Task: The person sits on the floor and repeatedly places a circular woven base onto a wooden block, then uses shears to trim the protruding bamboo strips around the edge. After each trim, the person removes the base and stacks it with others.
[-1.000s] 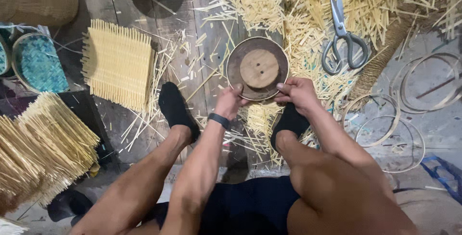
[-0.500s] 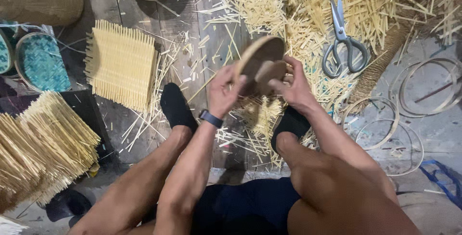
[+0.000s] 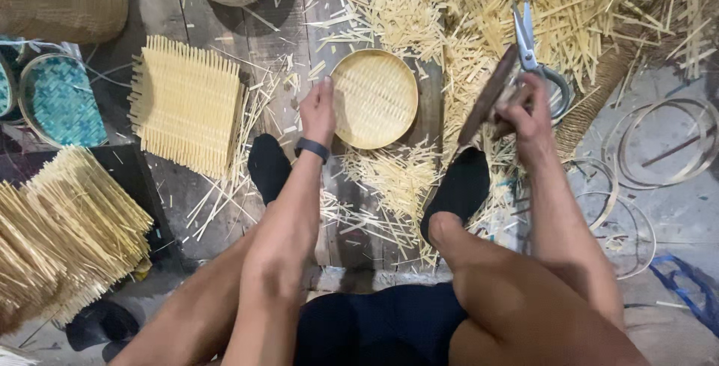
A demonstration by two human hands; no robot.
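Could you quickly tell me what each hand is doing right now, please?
Left hand: open, fingers resting on the edge of the round woven tray.
Right hand: closed, holding the dark round wooden mould tilted on edge.

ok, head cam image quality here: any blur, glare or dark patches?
Head view: mostly sharp and evenly lit, no glare. Slight softness on the right hand and the dark disc it holds. The woven tray by the left hand reads crisp. Left edge and lower corners fall into shadow.
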